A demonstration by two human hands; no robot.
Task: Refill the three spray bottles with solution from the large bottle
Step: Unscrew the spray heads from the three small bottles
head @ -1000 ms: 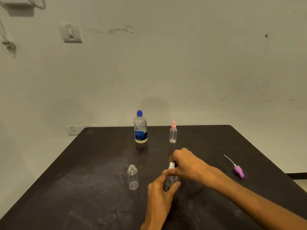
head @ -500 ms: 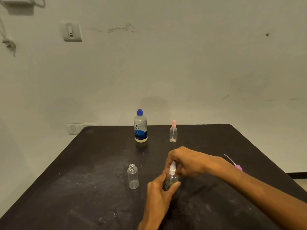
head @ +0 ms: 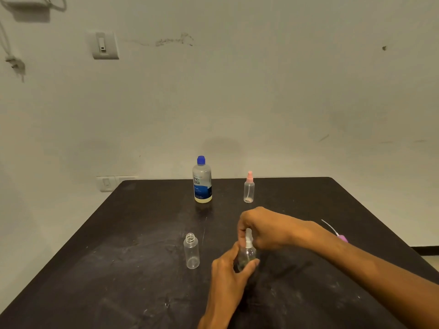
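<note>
Bottles on your dark, scuffed tabletop (head: 118, 269) number four: one large clear bottle with a blue cap and blue label (head: 202, 181) and three small clear plastic spray bottles. The large one stands upright near the far edge, cap on, with a band of pale yellowish liquid showing at its base. To its right, well apart, stands a small spray bottle with a pink pump top (head: 248, 188), upright and nearly empty. Nearer you, left of your hands, an open-necked small clear bottle (head: 191, 251) stands upright with bare threads and no top; it looks empty. One loose purple pump head with a thin white dip tube (head: 339, 235) lies on the table behind your right forearm, partly hidden.

The third, a small clear bottle with a white pump top (head: 247, 251), stands on the table between your hands, near the middle front. Your left hand (head: 229, 275) comes up from below, thumb and fingers clamped around the bottle's body. Your right hand (head: 263, 227) reaches in from the right, wrist bent, fingers curled down and pinched on the white pump top; the top sits upright over the neck, but whether it is seated or loose cannot be told. The bottle's contents are unclear behind your fingers.
</note>
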